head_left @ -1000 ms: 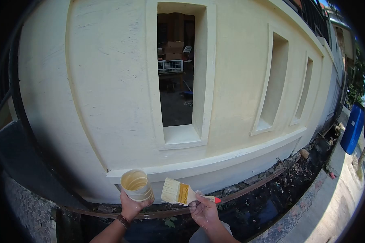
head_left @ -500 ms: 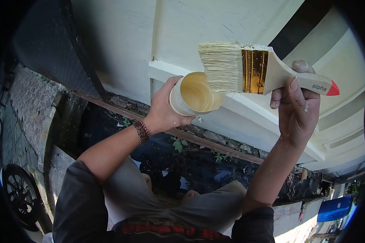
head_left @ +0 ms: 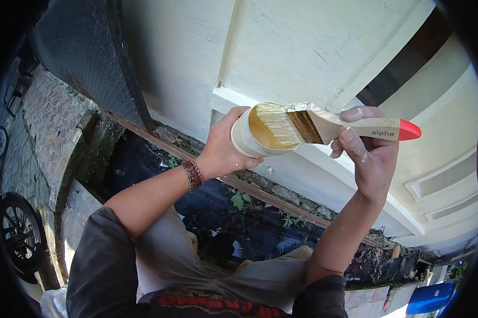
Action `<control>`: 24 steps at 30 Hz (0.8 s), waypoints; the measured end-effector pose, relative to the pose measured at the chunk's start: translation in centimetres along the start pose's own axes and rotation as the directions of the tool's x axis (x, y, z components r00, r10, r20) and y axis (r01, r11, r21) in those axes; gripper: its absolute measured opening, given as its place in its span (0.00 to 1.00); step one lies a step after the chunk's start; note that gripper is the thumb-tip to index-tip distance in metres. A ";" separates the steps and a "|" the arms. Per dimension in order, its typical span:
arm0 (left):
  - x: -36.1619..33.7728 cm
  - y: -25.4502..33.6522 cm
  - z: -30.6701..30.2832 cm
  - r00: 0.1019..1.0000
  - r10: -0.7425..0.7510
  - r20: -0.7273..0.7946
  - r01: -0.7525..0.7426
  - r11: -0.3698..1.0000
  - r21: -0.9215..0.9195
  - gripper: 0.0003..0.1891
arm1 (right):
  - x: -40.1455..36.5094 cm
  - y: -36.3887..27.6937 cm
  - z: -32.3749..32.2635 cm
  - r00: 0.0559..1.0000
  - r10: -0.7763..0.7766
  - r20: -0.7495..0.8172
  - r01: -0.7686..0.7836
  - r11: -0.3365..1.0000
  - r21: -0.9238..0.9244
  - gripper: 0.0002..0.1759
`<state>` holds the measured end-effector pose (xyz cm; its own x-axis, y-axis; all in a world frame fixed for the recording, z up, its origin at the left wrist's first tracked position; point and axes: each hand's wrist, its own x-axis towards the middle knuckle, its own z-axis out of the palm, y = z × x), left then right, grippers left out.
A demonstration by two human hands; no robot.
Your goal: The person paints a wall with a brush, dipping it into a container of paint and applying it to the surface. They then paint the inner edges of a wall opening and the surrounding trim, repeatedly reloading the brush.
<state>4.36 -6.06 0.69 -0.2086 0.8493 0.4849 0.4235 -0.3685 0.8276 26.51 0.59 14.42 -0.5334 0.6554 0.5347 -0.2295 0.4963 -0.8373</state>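
Note:
My left hand (head_left: 222, 142) is wrapped around a whitish paint cup (head_left: 242, 139), which tilts with its mouth toward the right. Cream-coloured paint coats its inside. In my right hand (head_left: 370, 153) is a wide paintbrush (head_left: 329, 124) with a pale wooden handle, a red tip and a gold-coloured metal band. Its pale bristles lie across the mouth of the cup, their ends at or just inside the far rim. White paint smears mark the fingers of my right hand.
A white panelled wall (head_left: 281, 47) rises in front of me. Below my arms lies a ditch of dark water (head_left: 212, 212) with small plants (head_left: 240, 199) along its edge. A dark metal panel (head_left: 85, 53) stands at left, a motorbike wheel (head_left: 20, 233) lower left, a blue bin (head_left: 431, 298) lower right.
My right hand has moved left and down, bringing the brush from beside the cup over its mouth. The view has shifted a little; my left hand still holds the cup.

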 end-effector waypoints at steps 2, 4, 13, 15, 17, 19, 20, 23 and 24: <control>0.1 -0.2 0.1 1.000 0.008 -0.005 -0.008 1.000 -0.018 0.47 | -0.1 0.2 -0.4 1.000 0.008 0.019 -0.008 1.000 -0.016 0.14; 0.2 -0.4 0.3 1.000 0.007 0.009 -0.007 0.999 0.034 0.47 | -0.2 0.3 -0.6 0.999 0.020 0.037 -0.019 0.999 -0.031 0.14; 0.2 -1.3 0.9 1.000 -0.001 0.008 0.001 0.999 0.046 0.46 | -0.6 -0.4 -1.6 0.995 0.000 0.096 0.005 0.999 -0.045 0.15; 0.2 -1.2 0.9 1.000 0.000 0.011 0.000 0.999 0.044 0.46 | -0.8 -0.4 -1.8 0.998 0.010 0.068 -0.006 0.998 -0.060 0.15; 0.2 -1.0 1.0 1.000 0.000 0.021 -0.001 0.999 0.040 0.46 | -0.8 -0.6 -1.5 0.997 0.030 0.076 -0.023 0.996 -0.088 0.14; 0.2 -0.6 1.0 0.999 0.051 0.008 -0.052 0.994 0.093 0.45 | -0.9 -0.7 -1.0 0.995 0.054 0.083 -0.044 0.992 -0.115 0.14; 0.1 -0.5 0.9 0.999 0.048 0.013 -0.049 0.994 0.093 0.45 | -1.0 -0.7 -0.6 0.994 0.024 0.103 -0.007 0.987 -0.159 0.14; 0.1 -0.3 1.1 0.991 0.132 -0.001 -0.130 0.977 0.166 0.43 | -1.0 -0.4 0.4 0.991 -0.018 0.136 0.044 0.980 -0.193 0.12; 0.0 -0.4 1.2 0.987 0.162 -0.023 -0.155 0.971 0.179 0.43 | -0.9 -0.5 0.6 0.985 0.001 0.170 0.038 0.974 -0.222 0.12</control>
<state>5.24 -5.42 0.03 -0.1574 0.7695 0.6190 0.6018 -0.4222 0.6779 26.61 -0.58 14.25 -0.6641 0.5494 0.5071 -0.0627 0.6349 -0.7700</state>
